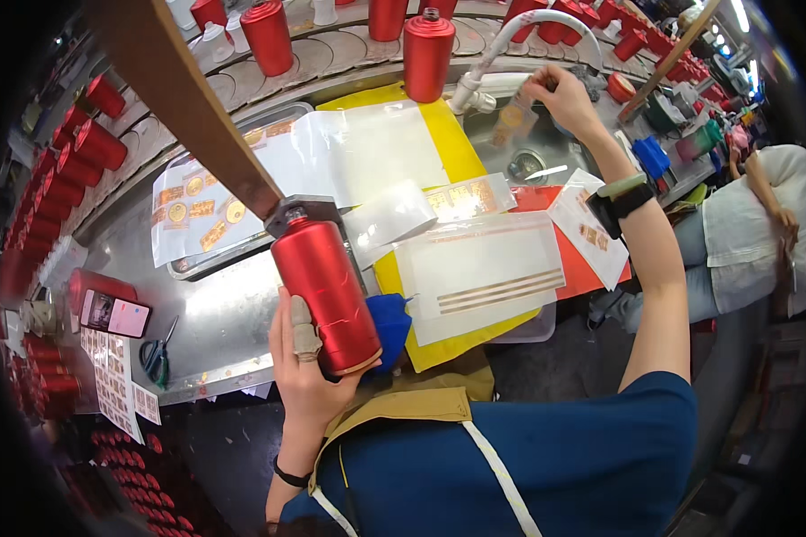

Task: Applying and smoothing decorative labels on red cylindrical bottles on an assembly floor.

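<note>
My left hand, with a beige cover on one finger, is wrapped round the lower part of a red metallic bottle. The bottle's neck end meets a dark bracket at the end of a wooden bar. Over the steel sink, my right hand pinches a clear decal with gold print, which hangs below the fingers. A white curved faucet stands just left of that hand. A blue cloth-like thing lies beside the bottle's base.
Gold decal sheets lie over a metal tray. White sheets rest on yellow and red sheets. At left are a phone and scissors. Red bottles line a conveyor behind. Another person sits at right.
</note>
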A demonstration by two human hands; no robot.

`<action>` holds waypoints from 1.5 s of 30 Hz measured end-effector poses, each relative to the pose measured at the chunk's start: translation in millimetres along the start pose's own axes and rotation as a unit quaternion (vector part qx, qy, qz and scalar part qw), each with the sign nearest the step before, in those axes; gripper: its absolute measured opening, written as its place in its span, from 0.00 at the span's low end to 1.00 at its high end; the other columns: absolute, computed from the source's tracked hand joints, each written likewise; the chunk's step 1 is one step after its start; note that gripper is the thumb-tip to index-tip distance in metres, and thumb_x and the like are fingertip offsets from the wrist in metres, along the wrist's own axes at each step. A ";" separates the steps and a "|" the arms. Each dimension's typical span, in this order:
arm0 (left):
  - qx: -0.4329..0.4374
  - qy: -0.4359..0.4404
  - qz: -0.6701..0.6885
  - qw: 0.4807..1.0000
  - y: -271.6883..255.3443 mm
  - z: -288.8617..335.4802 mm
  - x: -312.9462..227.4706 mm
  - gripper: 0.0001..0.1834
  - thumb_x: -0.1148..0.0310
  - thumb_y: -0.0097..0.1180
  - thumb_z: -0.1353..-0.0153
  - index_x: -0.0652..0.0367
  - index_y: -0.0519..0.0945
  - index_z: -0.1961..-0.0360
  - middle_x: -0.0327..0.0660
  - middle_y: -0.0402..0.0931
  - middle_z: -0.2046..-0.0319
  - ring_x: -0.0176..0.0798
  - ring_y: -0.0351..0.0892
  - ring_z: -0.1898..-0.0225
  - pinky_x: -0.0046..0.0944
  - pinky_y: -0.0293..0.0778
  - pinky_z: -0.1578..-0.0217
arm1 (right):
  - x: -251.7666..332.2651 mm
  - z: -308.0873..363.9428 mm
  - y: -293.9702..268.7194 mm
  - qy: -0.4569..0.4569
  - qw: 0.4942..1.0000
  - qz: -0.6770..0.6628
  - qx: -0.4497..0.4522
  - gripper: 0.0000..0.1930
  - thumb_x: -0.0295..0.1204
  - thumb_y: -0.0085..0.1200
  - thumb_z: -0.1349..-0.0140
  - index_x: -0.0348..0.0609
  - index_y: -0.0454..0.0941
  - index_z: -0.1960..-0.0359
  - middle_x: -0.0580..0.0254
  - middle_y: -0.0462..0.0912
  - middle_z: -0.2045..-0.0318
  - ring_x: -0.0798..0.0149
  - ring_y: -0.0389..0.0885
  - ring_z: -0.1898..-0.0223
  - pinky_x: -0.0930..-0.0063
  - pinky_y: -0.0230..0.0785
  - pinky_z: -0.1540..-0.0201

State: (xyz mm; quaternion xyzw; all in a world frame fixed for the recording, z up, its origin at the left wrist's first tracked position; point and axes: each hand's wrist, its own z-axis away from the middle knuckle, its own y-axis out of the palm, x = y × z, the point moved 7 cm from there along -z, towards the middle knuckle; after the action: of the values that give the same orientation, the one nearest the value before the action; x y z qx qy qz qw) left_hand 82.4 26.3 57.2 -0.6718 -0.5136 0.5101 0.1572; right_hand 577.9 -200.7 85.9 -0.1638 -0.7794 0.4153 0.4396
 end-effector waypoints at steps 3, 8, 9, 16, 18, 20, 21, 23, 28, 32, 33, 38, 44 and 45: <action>0.000 -0.005 -0.011 1.000 -0.7 1.3 0.1 0.59 0.55 0.84 0.59 0.71 0.66 0.29 0.63 0.60 0.27 0.69 0.68 0.33 0.57 0.70 0.36 | -52.4 6.8 12.1 0.055 0.996 0.072 -0.010 0.13 0.33 0.69 0.41 0.39 0.85 0.59 0.57 0.89 0.66 0.62 0.88 0.63 0.66 0.78 0.56; 0.006 -0.008 -0.034 0.999 -2.4 0.9 -1.5 0.65 0.55 0.85 0.63 0.69 0.62 0.26 0.64 0.62 0.28 0.67 0.68 0.32 0.55 0.68 0.33 | -127.4 2.3 77.8 0.109 0.987 0.108 0.056 0.10 0.33 0.67 0.41 0.46 0.88 0.58 0.51 0.90 0.59 0.50 0.89 0.56 0.58 0.79 0.51; 0.009 -0.012 -0.030 0.999 -1.7 0.3 -1.7 0.65 0.55 0.85 0.63 0.69 0.62 0.26 0.64 0.62 0.28 0.67 0.68 0.32 0.55 0.68 0.33 | -137.4 5.7 86.8 0.135 0.976 0.164 0.056 0.10 0.32 0.68 0.43 0.45 0.88 0.60 0.51 0.90 0.59 0.50 0.89 0.55 0.58 0.80 0.51; 0.006 -0.005 -0.023 1.000 -1.8 -1.2 -3.4 0.59 0.55 0.84 0.58 0.71 0.66 0.29 0.65 0.61 0.28 0.68 0.69 0.33 0.56 0.70 0.35 | -157.2 23.2 108.8 0.176 0.930 0.305 0.102 0.12 0.38 0.69 0.47 0.45 0.89 0.65 0.47 0.89 0.61 0.44 0.89 0.58 0.54 0.81 0.52; 0.004 -0.002 -0.024 1.000 -2.2 0.5 -1.6 0.59 0.54 0.84 0.59 0.71 0.66 0.29 0.65 0.61 0.28 0.68 0.69 0.33 0.56 0.70 0.35 | -146.4 12.6 89.4 0.129 0.966 0.218 0.058 0.13 0.37 0.70 0.47 0.42 0.87 0.66 0.47 0.89 0.66 0.48 0.89 0.62 0.56 0.80 0.56; 0.001 -0.005 -0.029 1.000 -1.6 5.0 1.4 0.60 0.54 0.84 0.59 0.71 0.66 0.29 0.65 0.61 0.28 0.68 0.69 0.33 0.56 0.70 0.35 | -93.8 14.1 68.5 0.115 0.976 0.155 0.101 0.16 0.42 0.71 0.47 0.42 0.87 0.66 0.47 0.88 0.68 0.50 0.89 0.61 0.56 0.79 0.55; -0.002 -0.007 -0.022 1.000 -3.0 4.2 1.0 0.60 0.55 0.84 0.59 0.70 0.65 0.28 0.65 0.61 0.28 0.68 0.69 0.33 0.56 0.70 0.35 | -64.6 20.7 53.3 0.074 0.988 0.106 0.085 0.15 0.40 0.70 0.45 0.39 0.85 0.67 0.50 0.87 0.69 0.55 0.87 0.66 0.61 0.78 0.58; -0.006 -0.015 0.001 1.000 -1.6 6.9 6.3 0.62 0.56 0.85 0.60 0.67 0.63 0.26 0.63 0.60 0.27 0.67 0.68 0.32 0.56 0.69 0.34 | -11.8 28.9 27.7 0.012 0.997 0.050 0.064 0.12 0.35 0.67 0.41 0.38 0.86 0.65 0.53 0.87 0.70 0.61 0.84 0.69 0.66 0.76 0.60; -0.025 -0.069 0.099 0.992 2.7 10.3 17.7 0.62 0.59 0.84 0.56 0.65 0.59 0.24 0.63 0.58 0.26 0.64 0.64 0.28 0.54 0.63 0.30 | 96.9 73.4 6.6 -0.051 0.997 0.019 0.052 0.12 0.32 0.65 0.37 0.34 0.84 0.58 0.62 0.85 0.72 0.73 0.80 0.69 0.76 0.73 0.63; -0.036 -0.066 0.138 0.988 13.0 12.9 29.1 0.64 0.62 0.86 0.58 0.63 0.57 0.23 0.55 0.66 0.29 0.51 0.73 0.34 0.45 0.74 0.38 | 168.3 121.3 8.0 -0.116 0.987 -0.098 0.054 0.09 0.27 0.63 0.33 0.37 0.82 0.55 0.72 0.79 0.72 0.79 0.72 0.69 0.82 0.67 0.65; -0.038 -0.064 0.137 0.988 11.8 13.1 28.7 0.65 0.63 0.86 0.58 0.63 0.57 0.23 0.54 0.68 0.31 0.50 0.75 0.35 0.45 0.75 0.38 | 185.2 133.1 10.0 -0.125 0.985 -0.106 0.060 0.09 0.27 0.63 0.33 0.38 0.82 0.55 0.73 0.77 0.71 0.80 0.71 0.69 0.83 0.66 0.65; 0.032 -0.113 0.212 0.970 22.8 26.2 42.9 0.56 0.64 0.80 0.50 0.67 0.58 0.24 0.59 0.67 0.32 0.62 0.69 0.32 0.53 0.65 0.32 | 236.3 176.4 32.1 -0.108 0.969 -0.178 0.133 0.10 0.25 0.64 0.34 0.39 0.82 0.52 0.74 0.72 0.71 0.80 0.69 0.67 0.83 0.63 0.64; 0.085 -0.143 0.269 0.949 26.2 24.5 48.2 0.49 0.65 0.74 0.45 0.66 0.61 0.27 0.59 0.69 0.34 0.64 0.66 0.33 0.55 0.62 0.31 | 270.0 188.1 45.9 -0.133 0.948 -0.242 0.157 0.09 0.23 0.62 0.34 0.39 0.82 0.53 0.75 0.72 0.70 0.81 0.68 0.67 0.83 0.63 0.63; 0.085 -0.142 0.271 0.948 24.4 22.1 47.2 0.49 0.65 0.74 0.45 0.66 0.61 0.27 0.59 0.69 0.34 0.64 0.66 0.33 0.55 0.62 0.31 | 273.6 189.0 47.2 -0.138 0.942 -0.262 0.160 0.09 0.23 0.61 0.34 0.39 0.82 0.53 0.76 0.72 0.70 0.81 0.68 0.67 0.84 0.63 0.63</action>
State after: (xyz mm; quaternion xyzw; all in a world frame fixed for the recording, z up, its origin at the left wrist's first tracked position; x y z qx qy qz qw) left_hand 74.3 49.2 5.0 -0.6904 -0.2842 0.6652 -0.0046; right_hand 264.3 -97.8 148.1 0.1777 -0.7710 0.4236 0.4411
